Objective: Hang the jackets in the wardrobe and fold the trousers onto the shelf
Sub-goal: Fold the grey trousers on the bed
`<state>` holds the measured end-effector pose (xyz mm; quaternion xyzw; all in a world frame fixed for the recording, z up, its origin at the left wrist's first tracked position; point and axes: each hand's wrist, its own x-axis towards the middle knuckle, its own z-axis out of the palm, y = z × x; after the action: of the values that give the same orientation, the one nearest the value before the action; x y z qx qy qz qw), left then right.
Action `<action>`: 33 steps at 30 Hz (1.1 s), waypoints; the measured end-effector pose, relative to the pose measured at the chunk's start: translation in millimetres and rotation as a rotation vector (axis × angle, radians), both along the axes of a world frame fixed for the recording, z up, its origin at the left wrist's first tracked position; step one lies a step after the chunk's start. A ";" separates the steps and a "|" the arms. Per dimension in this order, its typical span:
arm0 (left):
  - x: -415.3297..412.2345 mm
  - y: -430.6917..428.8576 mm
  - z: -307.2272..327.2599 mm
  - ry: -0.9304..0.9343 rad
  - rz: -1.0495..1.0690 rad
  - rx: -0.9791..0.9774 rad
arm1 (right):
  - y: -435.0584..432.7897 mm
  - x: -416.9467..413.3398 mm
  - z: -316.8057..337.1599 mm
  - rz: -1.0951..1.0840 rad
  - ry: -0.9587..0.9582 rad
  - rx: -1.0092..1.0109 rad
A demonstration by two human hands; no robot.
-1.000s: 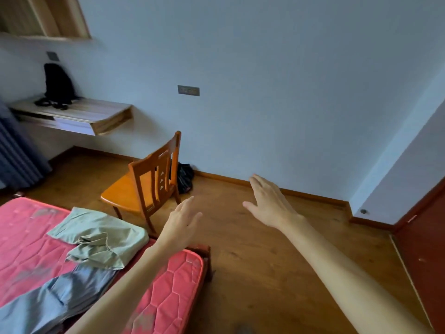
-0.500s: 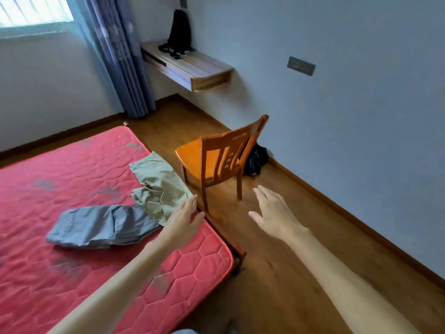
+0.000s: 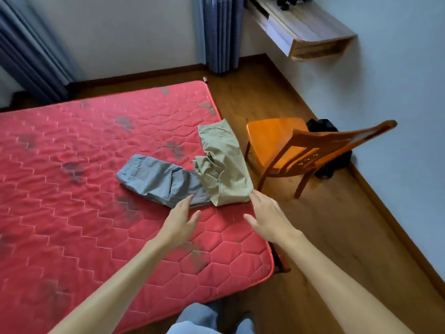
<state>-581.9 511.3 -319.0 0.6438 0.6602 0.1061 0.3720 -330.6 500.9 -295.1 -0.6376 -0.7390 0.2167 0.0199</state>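
Two pairs of trousers are lying folded on the right part of the red mattress [image 3: 72, 165]. The khaki pair [image 3: 224, 162] is sitting along the mattress's right edge, running from far to near, and its near end is overlapping the right end of the grey pair [image 3: 156, 179], which is stretching out to the left. Both hands are reaching toward them from the near side with fingers straight and released, grasping nothing. The left hand [image 3: 179, 220] is hovering over the mattress with its fingertips at the near edge of the grey pair; whether they are touching the cloth cannot be told. The right hand [image 3: 267, 218] is just right of it, its fingertips at the near right corner of the khaki pair, again with contact unclear.

Right of the bed, an orange wooden chair [image 3: 289, 150] is standing on the wood floor [image 3: 337, 237], its seat empty, with a dark bag [image 3: 330, 150] lying on the floor behind it against the wall. Farther off, a wall-mounted wooden desk [image 3: 305, 27] is carrying dark items at its far end, and blue curtains [image 3: 220, 32] are hanging beside it.
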 end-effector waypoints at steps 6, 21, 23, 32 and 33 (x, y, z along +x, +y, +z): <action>-44.4 36.0 -23.9 -0.049 0.096 -0.042 | 56.8 -47.4 -25.9 0.086 -0.023 -0.050; -83.6 86.2 -146.3 -0.355 0.811 -0.451 | 164.8 -125.4 -155.7 0.165 0.040 -0.370; -86.3 100.5 -176.0 -0.407 0.914 -0.490 | 175.7 -139.5 -184.9 0.146 0.032 -0.421; -106.3 190.4 -317.4 -0.903 1.443 -0.552 | 159.5 -171.4 -286.1 0.211 0.076 -0.594; -107.1 195.0 -326.6 -0.983 1.483 -0.558 | 154.0 -170.1 -290.2 0.177 0.123 -0.633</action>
<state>-689.0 706.3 -645.6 -0.1720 0.6728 0.4146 0.5881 -500.8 654.9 -585.4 -0.5310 -0.6849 0.4748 -0.1535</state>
